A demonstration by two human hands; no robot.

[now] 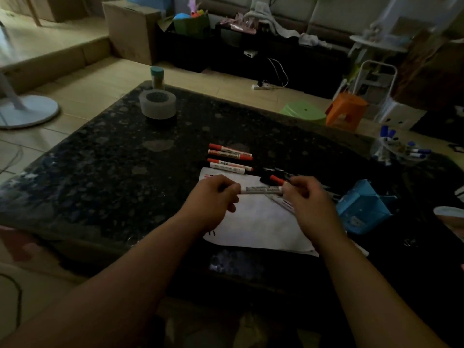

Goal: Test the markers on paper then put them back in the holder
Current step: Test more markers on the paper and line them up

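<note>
A white marker lies level between my two hands above the white paper. My left hand grips its left end with curled fingers. My right hand grips its right end, where a red cap sticks up beside my fingers. Several red-capped markers lie side by side on the dark table just beyond the paper. A blue holder lies tipped on its side to the right of the paper. Dark-capped markers lie behind my right hand, partly hidden.
The dark speckled table carries a roll of tape and a small jar at its far left. Blue-capped markers in a clear stand sit at the far right. Green and orange stools stand on the floor beyond.
</note>
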